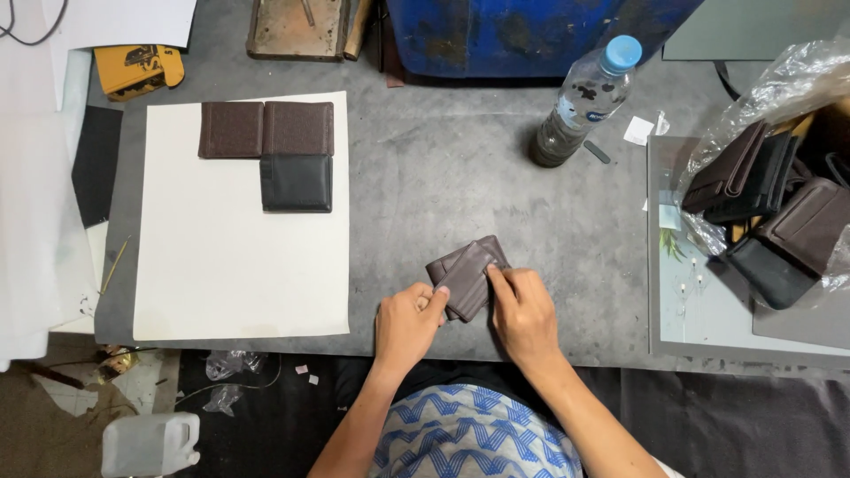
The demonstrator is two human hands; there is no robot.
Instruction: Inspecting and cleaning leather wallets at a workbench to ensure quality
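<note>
Centrally, near the front edge of the grey table [443, 168], both hands work one brown folded leather wallet [467, 276]. Left hand [407, 323]: grip curled closed on the wallet's lower left corner. Right hand [524, 312]: fingers laid flat on the wallet's right side, thumb underneath, grip pinched closed on it. Wallet tilted, partly open, just off the table surface or resting on it; cannot tell which. Well to the left, a cream rectangular sheet [230, 265] carries three flat wallets touching each other: two brown [266, 129] side by side, one black [297, 183] below the right one. Clear plastic water bottle with blue cap [586, 99] stands behind. Far right, a clear plastic bag of dark wallets [770, 212].
</note>
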